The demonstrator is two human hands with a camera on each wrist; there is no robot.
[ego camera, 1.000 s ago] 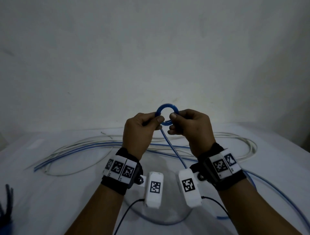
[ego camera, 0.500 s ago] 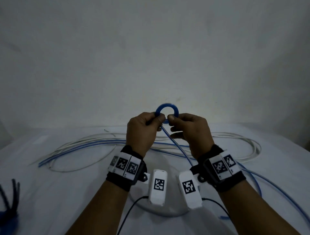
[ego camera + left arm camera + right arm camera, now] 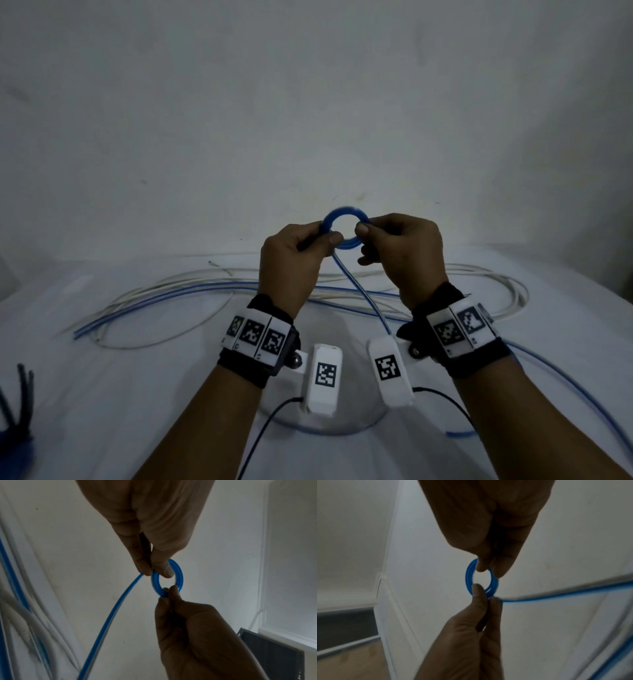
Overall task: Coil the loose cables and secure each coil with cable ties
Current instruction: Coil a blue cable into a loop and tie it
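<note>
A small tight blue cable coil [image 3: 344, 213] is held up in front of the wall, above the table. My left hand [image 3: 329, 238] pinches its left side between thumb and forefinger, where the loose blue tail [image 3: 363, 294] leaves downward to the table. My right hand [image 3: 362, 230] pinches the right side. In the left wrist view the left hand [image 3: 154, 572] grips the coil [image 3: 179, 574] from above and the right hand [image 3: 169, 593] from below. The right wrist view shows the right hand [image 3: 488, 570], coil [image 3: 468, 577] and tail [image 3: 556, 596]. A dark strip shows inside the left fist; I cannot tell what it is.
Long loose white cables [image 3: 507, 291] and blue cables [image 3: 178, 294] lie in wide loops across the white table [image 3: 102, 394]. Several black cable ties [image 3: 22, 390] stick up at the left edge. A plain wall stands close behind.
Both hands keep their pinch on the blue coil. The right fingers have shifted a little up its right side, and the ring shows wider between the hands.
</note>
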